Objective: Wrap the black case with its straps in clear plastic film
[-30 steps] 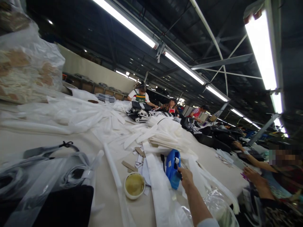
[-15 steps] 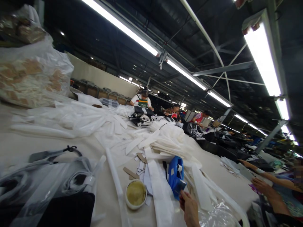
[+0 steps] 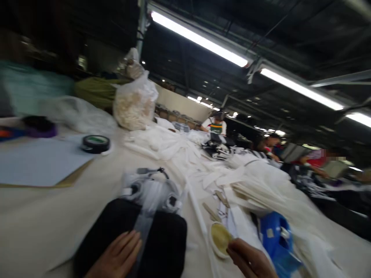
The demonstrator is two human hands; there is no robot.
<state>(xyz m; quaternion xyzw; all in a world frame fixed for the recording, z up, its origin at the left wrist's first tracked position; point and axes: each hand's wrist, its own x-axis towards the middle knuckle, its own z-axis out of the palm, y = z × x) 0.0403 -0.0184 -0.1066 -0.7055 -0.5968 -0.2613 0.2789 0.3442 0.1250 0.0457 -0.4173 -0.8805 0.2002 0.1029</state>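
My left hand (image 3: 118, 251) lies flat on a black padded item with rounded corners (image 3: 166, 241), perhaps a bag. A translucent strip (image 3: 145, 226) runs lengthwise over it, up to bundled grey straps (image 3: 171, 195) at its far end. Beside a round tub of yellowish stuff (image 3: 220, 237), my right hand (image 3: 249, 256) is closed, thumb and fingertips pinched together. Anything in that pinch is too blurred to make out. A blue tape dispenser (image 3: 275, 235) stands just right of this hand.
Long white sheet strips (image 3: 261, 177) are heaped across the table's middle. Small brown card pieces (image 3: 211, 212) lie behind the tub. On the left are a black tape roll (image 3: 95, 143) and pale sheets (image 3: 43, 160). A stuffed plastic bag (image 3: 135, 104) stands farther back. Several people work beyond.
The view has swung left. My right hand has left the tape dispenser's front end and come nearer the tub. My left hand has come into view on the black item.
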